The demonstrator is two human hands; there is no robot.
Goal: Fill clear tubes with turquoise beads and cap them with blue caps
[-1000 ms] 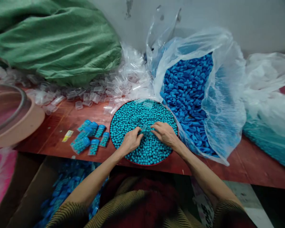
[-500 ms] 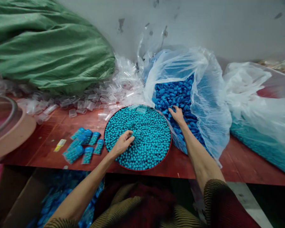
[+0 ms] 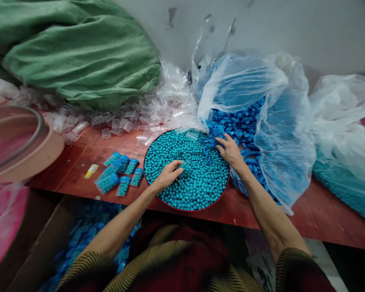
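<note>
Turquoise balls fill a round, red-rimmed basin on the table. Over them, my left hand is closed on a small clear bottle that appears to have balls in it. At the basin's right edge, my right hand has its fingers curled on blue caps, several of which lie over the balls. Behind that hand, an open clear plastic bag holds a heap of the same caps. Several filled bottles with blue caps lie left of the basin.
Empty clear bottles are heaped along the back, beside a large green sack. A pink tub stands at left. On the right is a bag of turquoise balls. Below the table are more filled bottles.
My right hand has drawn blue caps from the bag leftward onto the basin's edge. My left hand still holds the bottle over the balls. The whole view has shifted.
</note>
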